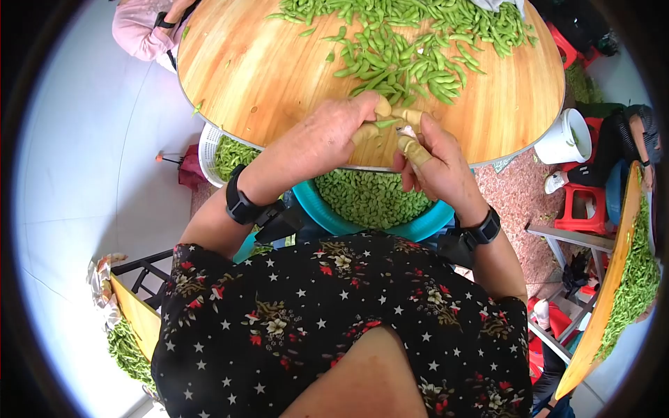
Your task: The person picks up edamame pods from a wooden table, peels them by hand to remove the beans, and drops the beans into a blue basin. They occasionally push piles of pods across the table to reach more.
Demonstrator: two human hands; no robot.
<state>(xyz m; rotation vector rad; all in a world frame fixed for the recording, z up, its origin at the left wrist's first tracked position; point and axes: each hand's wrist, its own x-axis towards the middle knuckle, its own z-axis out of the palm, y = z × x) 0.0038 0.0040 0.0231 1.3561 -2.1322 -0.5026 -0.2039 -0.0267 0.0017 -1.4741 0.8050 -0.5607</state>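
1 green pod (386, 123) above the near edge of the wooden table (272, 76): fingertips of the left hand (331, 132) pinch it; the right hand (444, 159) clamps a small pale object (406, 131) alongside.

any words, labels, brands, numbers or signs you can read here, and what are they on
None can be read.
Black wristbands, one per wrist: no legible lettering or digits.
White bucket: no legible label.
Crumpled sheet at the left: too small and blurred to tell whether it is printed.
Black blouse: stars and flowers, no words visible.
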